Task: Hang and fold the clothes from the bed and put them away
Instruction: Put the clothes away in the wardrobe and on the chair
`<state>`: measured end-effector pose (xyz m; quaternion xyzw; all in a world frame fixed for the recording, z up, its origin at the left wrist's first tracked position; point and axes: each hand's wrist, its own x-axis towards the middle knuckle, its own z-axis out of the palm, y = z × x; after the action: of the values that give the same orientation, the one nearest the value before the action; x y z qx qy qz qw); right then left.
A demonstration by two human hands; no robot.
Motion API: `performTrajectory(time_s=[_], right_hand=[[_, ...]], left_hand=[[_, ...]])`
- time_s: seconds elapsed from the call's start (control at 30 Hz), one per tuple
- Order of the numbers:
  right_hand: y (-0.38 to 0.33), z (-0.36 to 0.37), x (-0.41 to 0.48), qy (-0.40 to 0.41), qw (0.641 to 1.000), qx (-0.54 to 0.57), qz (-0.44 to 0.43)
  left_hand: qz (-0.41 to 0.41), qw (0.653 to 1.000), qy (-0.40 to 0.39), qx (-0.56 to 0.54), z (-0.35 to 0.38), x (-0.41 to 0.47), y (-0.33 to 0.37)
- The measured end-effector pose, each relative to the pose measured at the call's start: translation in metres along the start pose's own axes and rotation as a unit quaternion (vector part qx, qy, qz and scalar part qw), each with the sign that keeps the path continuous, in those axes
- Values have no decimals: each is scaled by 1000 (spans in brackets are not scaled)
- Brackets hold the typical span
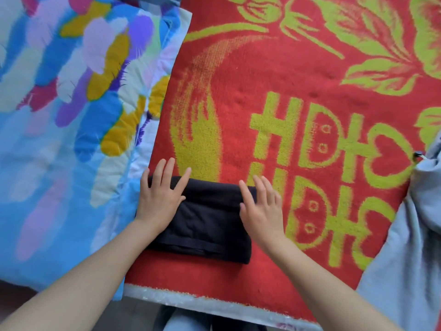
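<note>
Black cloth, the folded garment (pixel 202 220), lies near the red blanket's (pixel 274 75) front edge, pressed flat by the left hand (pixel 161 197) and right hand (pixel 261 206), fingers straight. Putting away remains; a grey-blue garment (pixel 410 247) seems unfolded.

1. A blanket (pixel 286 80) fills the middle.
2. A folded garment (pixel 205 223) lies on it, near the blanket's 6 o'clock edge.
3. A quilt (pixel 59 115) lies along the blanket's 9 o'clock side, touching it.
4. A loose cloth (pixel 410 235) covers the blanket's 4 o'clock corner.
5. The left hand (pixel 160 197) rests flat on the garment's 9 o'clock end, and the right hand (pixel 262 209) on its 3 o'clock end.
</note>
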<state>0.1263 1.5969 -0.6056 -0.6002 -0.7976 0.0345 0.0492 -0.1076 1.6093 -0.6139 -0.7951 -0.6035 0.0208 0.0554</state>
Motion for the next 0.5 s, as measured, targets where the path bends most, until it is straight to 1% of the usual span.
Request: performTrajectory(time_s=[0.03, 0.07, 0.1, 0.13, 0.17, 0.2, 0.23, 0.3, 0.33, 0.4, 0.47, 0.5], right_hand=[[-4, 2, -13, 30, 998, 2, -58], [-7, 6, -28, 19, 993, -2, -119], [-8, 11, -39, -17, 986, -18, -168], [-9, 16, -45, -76, 978, -34, -190], [-9, 20, -48, -136, 971, -45, -191], [-8, 23, -47, -178, 965, -54, -185], [-6, 27, -43, -204, 961, -57, -178], [-7, 28, -32, -226, 956, -67, -174], [-9, 27, -29, -236, 954, -72, -168], [-14, 19, -29, -255, 952, -70, -154], [-19, 10, -32, -275, 949, -58, -143], [-20, 6, -35, -276, 948, -54, -148]], left_hand=[[15, 1000, 18, 2, 4, -10, 9], [34, 999, 22, -9, 9, -24, 17], [42, 999, 0, -28, 13, -35, 21], [36, 997, -48, -47, 16, -43, 21], [24, 992, -107, -65, 19, -48, 19], [12, 985, -154, -75, 24, -49, 16], [2, 975, -209, -77, 30, -47, 10], [-1, 944, -322, -67, 47, -41, 0], [10, 936, -348, -54, 52, -41, -1], [21, 934, -352, -58, 51, -41, 1], [16, 935, -349, -59, 31, -37, 3], [16, 944, -324, -63, 18, -36, 4]])
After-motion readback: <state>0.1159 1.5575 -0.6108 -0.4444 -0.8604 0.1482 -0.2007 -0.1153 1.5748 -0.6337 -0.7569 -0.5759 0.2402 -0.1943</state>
